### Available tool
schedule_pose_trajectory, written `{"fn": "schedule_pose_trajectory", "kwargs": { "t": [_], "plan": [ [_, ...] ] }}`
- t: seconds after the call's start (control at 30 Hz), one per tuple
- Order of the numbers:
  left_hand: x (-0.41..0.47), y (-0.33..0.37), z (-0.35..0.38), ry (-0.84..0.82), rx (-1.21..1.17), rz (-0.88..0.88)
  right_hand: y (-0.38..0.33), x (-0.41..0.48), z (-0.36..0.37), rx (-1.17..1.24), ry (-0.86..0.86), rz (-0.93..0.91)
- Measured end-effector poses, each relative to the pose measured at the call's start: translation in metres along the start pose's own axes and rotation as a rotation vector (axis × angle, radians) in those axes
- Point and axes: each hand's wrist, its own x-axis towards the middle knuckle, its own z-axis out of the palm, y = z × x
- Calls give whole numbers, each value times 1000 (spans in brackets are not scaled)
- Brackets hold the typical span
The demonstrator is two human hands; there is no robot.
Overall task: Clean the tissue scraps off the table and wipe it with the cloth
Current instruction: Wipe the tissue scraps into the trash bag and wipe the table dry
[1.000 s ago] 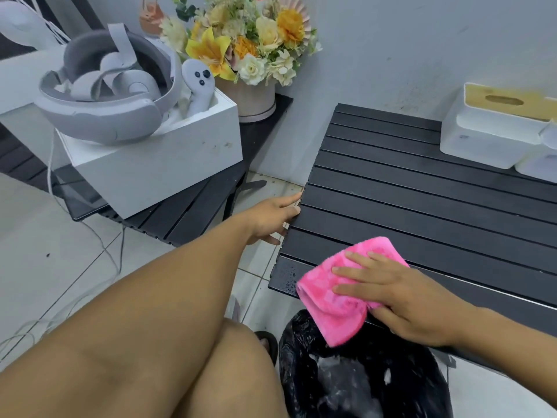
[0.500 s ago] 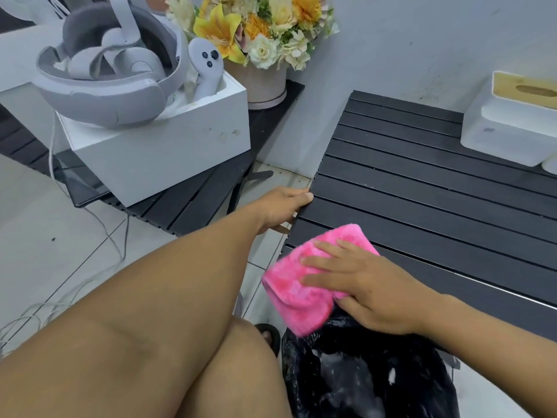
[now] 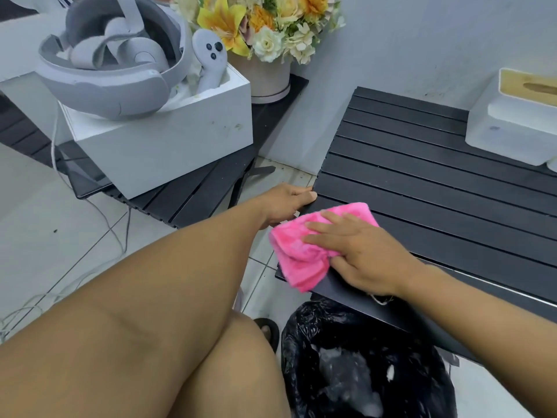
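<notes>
A pink cloth point(image 3: 304, 254) lies on the near left corner of the black slatted table point(image 3: 437, 188), part of it hanging past the edge. My right hand point(image 3: 361, 254) presses flat on the cloth with fingers spread. My left hand point(image 3: 286, 200) grips the table's left edge, thumb on top. Below the corner stands a bin lined with a black bag point(image 3: 361, 363); white tissue scraps point(image 3: 346, 384) lie inside it. No scraps show on the table's visible surface.
A white tissue box point(image 3: 512, 116) sits at the table's far right. To the left, a second low dark table holds a white box point(image 3: 156, 140) with a grey headset point(image 3: 114, 67) and a flower pot point(image 3: 268, 46). Cables trail on the tiled floor.
My right hand has slid the pink cloth left along the near edge and then slightly back onto the corner. My left hand keeps its grip on the table edge.
</notes>
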Motion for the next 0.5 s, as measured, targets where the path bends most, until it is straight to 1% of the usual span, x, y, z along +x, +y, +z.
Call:
{"fn": "schedule_pose_trajectory", "kwargs": {
  "t": [0.07, 0.13, 0.23, 0.3, 0.37, 0.43, 0.5],
  "plan": [
    [1, -1, 0, 6, 16, 13, -10, 8, 8, 11, -12, -41],
    [0, -2, -1, 2, 1, -4, -13, 0, 11, -5, -34, -123],
    [0, -4, -2, -14, -25, -12, -7, -33, 10, -19, -82, -241],
    [0, -5, -2, -26, -33, -14, 1, -57, 4, -27, -123, -285],
    [-1, -3, -2, -37, -43, -25, 15, -76, -6, -40, -152, -290],
    [-1, -2, -1, -43, -44, -38, 31, -85, -18, -46, -150, -231],
    [-4, -1, -1, -41, -52, -50, 44, -80, -27, -40, -110, -152]
  ]
}}
